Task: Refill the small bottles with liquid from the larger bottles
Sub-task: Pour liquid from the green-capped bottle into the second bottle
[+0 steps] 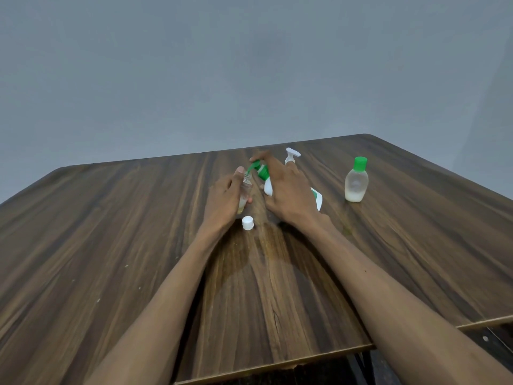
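A: Status on the refill?

B: Mid-pour, first bottle. Nearest on the dark wood-grain counter: a small white screw cap, off and lying just in front of the hands. So that bottle is open.

A: Hands?

B: Left hand grasps the small clear plastic bottle, roughly upright, a little yellowish liquid at the bottom. Right hand grasps the larger white bottle with green flip-top, tilted, its spout at the small bottle's mouth. Can't see an actual stream.

A: Fill level?

B: Low, my read. Most of that fill is left, then recapping.

A: Rest?

B: Behind the right hand, a white pump dispenser head; its bottle is hidden. Further right, well apart, a small frosted bottle with green cap, capped, whitish liquid only at the base. Looks still to do.
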